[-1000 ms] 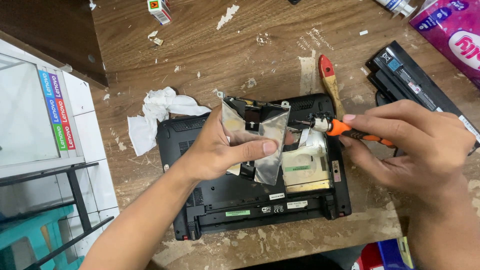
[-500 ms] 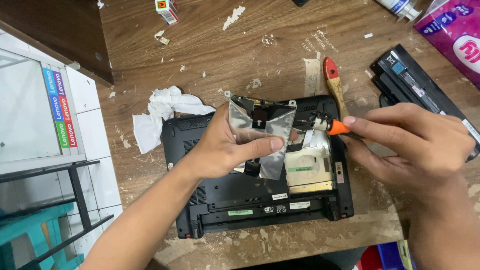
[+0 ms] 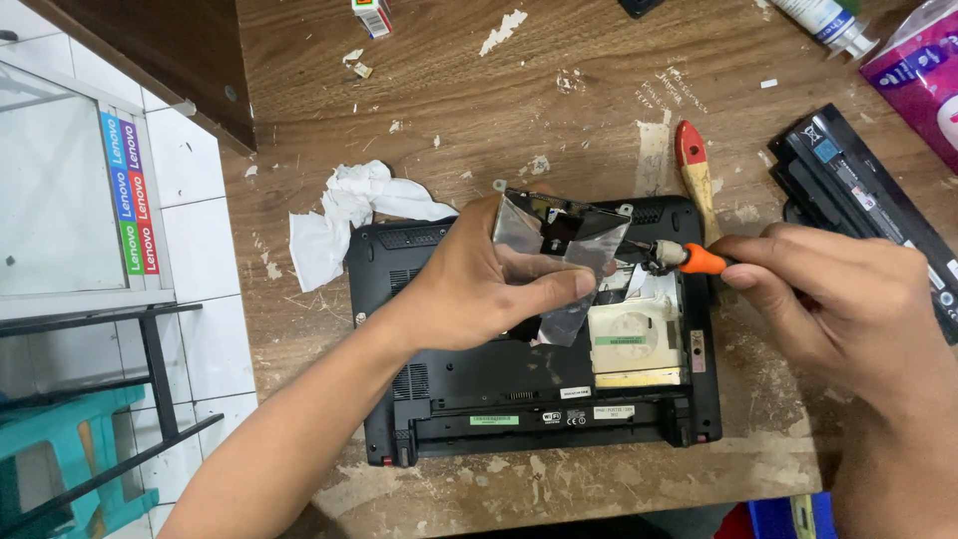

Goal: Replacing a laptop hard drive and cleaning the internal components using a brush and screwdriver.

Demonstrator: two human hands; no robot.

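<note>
left hand (image 3: 489, 284): gripping a silvery foil-covered metal part (image 3: 559, 240), thumb across its front, lifting it up off the open laptop base (image 3: 439, 399). My fingers hide most of the part's left edge.
right hand (image 3: 828, 299): closed around a screwdriver with an orange handle (image 3: 704, 260). You only see the front bit of the handle, the rest is buried in my fist.
screwdriver tip: somewhere down by the foil near the top right of the laptop; honestly can't make out what it's touching, too much clutter there.
laptop base: black, lying bottom-up on the wooden table (image 3: 559, 120), cover off on the right side so the board with a pale sticker (image 3: 634, 344) shows. My hand covers the middle of it.
battery (image 3: 858, 205): long black pack off to the right, partly behind my right hand and cut off at the frame edge.
brush (image 3: 694, 170): red handle, lying just above the laptop; bristles hidden behind it.
crumpled tissue (image 3: 344, 215): left of the laptop, touching its corner.
pink packet (image 3: 923, 75): top right corner, mostly out of frame.
</note>
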